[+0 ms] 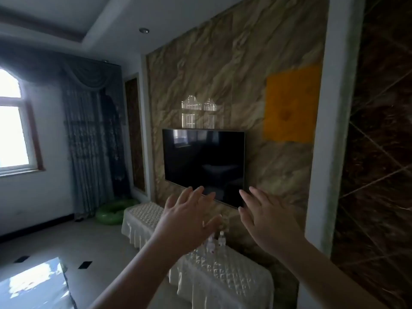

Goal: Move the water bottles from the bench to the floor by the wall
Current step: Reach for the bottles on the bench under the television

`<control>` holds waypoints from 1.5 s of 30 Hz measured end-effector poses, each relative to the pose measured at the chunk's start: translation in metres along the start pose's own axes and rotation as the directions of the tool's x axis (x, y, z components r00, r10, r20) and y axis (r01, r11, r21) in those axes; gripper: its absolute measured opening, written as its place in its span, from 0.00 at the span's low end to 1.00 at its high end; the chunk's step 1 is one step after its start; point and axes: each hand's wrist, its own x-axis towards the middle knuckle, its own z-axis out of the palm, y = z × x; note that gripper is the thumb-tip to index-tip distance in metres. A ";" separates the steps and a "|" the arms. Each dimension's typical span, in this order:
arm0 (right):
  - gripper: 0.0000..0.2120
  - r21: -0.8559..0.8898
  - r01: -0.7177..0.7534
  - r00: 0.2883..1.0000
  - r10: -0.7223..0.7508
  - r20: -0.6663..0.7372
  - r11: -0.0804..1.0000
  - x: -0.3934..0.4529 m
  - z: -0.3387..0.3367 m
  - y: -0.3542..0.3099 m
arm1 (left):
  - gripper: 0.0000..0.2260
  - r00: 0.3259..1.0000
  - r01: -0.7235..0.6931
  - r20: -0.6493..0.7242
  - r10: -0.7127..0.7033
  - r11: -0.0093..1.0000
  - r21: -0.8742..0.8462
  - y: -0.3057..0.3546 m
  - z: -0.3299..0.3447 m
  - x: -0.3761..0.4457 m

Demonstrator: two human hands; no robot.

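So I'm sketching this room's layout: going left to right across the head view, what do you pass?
Window → curtain → green ring on the floor → TV → yellow square on the marble wall → white pillar → dark tiled wall.

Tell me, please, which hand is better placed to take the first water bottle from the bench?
Probably the left hand: open, it appears directly above the water bottles on the bench. The right hand, also open, is farther to the side.
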 end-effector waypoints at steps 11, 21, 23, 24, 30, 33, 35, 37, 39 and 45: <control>0.25 -0.109 -0.005 0.998 -0.002 -0.070 0.994 0.023 0.068 0.111 | 0.29 0.994 -0.100 -0.036 0.101 0.995 0.029 0.037 0.099 0.078; 0.31 -0.019 0.058 0.989 -0.055 0.138 0.998 0.068 0.142 0.189 | 0.26 0.997 -0.070 0.046 0.065 0.991 0.111 0.064 0.212 0.128; 0.31 0.030 0.061 0.989 -0.064 0.131 0.998 0.079 0.160 0.189 | 0.27 0.997 -0.031 0.070 0.024 0.993 0.113 0.055 0.229 0.129; 0.30 0.044 0.061 0.989 -0.066 0.135 0.997 0.085 0.168 0.186 | 0.28 0.996 -0.002 0.086 -0.008 0.993 0.115 0.048 0.236 0.130; 0.28 0.076 0.122 0.968 -0.135 0.210 0.990 0.123 0.231 0.158 | 0.29 0.990 0.064 0.118 -0.078 0.991 0.118 -0.012 0.266 0.141; 0.27 0.062 0.174 0.953 -0.184 0.240 0.983 0.149 0.263 0.140 | 0.29 0.989 0.052 0.129 -0.067 0.992 0.119 -0.053 0.282 0.149; 0.28 0.067 0.198 0.947 -0.208 0.245 0.978 0.170 0.285 0.125 | 0.29 0.989 0.050 0.130 -0.064 0.993 0.111 -0.083 0.293 0.154; 0.29 0.084 0.205 0.939 -0.221 0.265 0.975 0.195 0.308 0.108 | 0.29 0.986 0.058 0.149 -0.074 0.993 0.106 -0.115 0.305 0.160; 0.30 0.121 0.192 0.932 -0.219 0.287 0.974 0.218 0.330 0.091 | 0.28 0.985 0.074 0.149 -0.087 0.993 0.093 -0.146 0.317 0.166; 0.33 0.160 0.120 0.915 -0.172 0.364 0.980 0.267 0.392 0.060 | 0.26 0.984 0.092 0.147 -0.098 0.994 0.051 -0.225 0.352 0.188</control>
